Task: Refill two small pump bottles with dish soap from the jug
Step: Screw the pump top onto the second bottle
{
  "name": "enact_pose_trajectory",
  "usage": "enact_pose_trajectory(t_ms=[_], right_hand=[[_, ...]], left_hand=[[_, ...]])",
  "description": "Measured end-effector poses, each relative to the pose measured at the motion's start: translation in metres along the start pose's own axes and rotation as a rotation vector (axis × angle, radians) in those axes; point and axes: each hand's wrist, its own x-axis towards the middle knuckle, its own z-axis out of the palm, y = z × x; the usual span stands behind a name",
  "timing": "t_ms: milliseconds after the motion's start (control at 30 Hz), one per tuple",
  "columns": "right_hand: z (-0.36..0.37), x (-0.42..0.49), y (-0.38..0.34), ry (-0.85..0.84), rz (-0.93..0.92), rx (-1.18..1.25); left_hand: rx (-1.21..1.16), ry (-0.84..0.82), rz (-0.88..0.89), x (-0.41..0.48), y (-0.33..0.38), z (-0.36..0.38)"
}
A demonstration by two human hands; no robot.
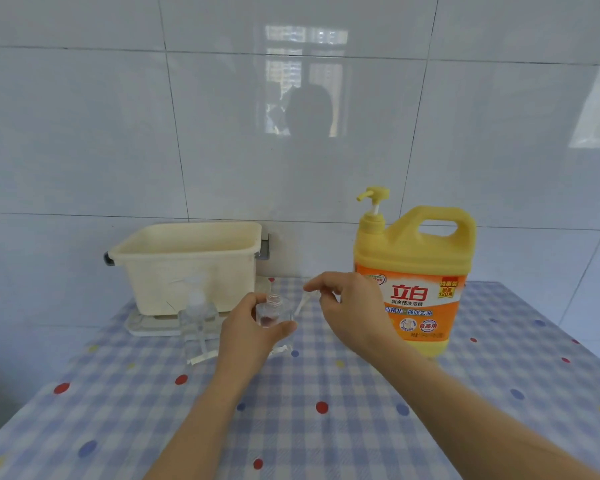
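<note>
Two small pump bottles stand left of the jug (416, 271), on the checked tablecloth (326, 393). The open bottle (274, 311) is just left of the jug's label, clear, with a bare neck and almost nothing inside. The left hand (246, 327) grasps it, thumb across the front and fingers behind, probably to keep it upright and steady. The right hand (347, 306), between that bottle and the jug, pinches the top of a pump whose dip tube (300, 304) slants down outside the neck. Judgement: it is held aside to free the opening. The second bottle (200, 317), farther left of the jug, has its pump fitted and nothing touches it. The jug is upright with its spout facing left. Judgement: the task is at an early stage, with no soap transferred yet.
</note>
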Motion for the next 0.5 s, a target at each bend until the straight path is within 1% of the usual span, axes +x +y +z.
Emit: enact_pose_trajectory(t_ms=[233,367,500], right_hand=[[0.003,-0.004,0.009,-0.003,0.066,-0.026],[0.011,-0.005,0.009,-0.109,0.132,-0.118],[0.031,0.002,0.015,-0.215,0.274,0.008]], left_hand=[[-0.021,-0.015,-0.003,-0.006,-0.001,0.000],[-0.046,-0.022,-0.009,-0.008,-0.003,0.000],[-0.073,-0.018,-0.008,-0.007,-0.007,-0.001]])
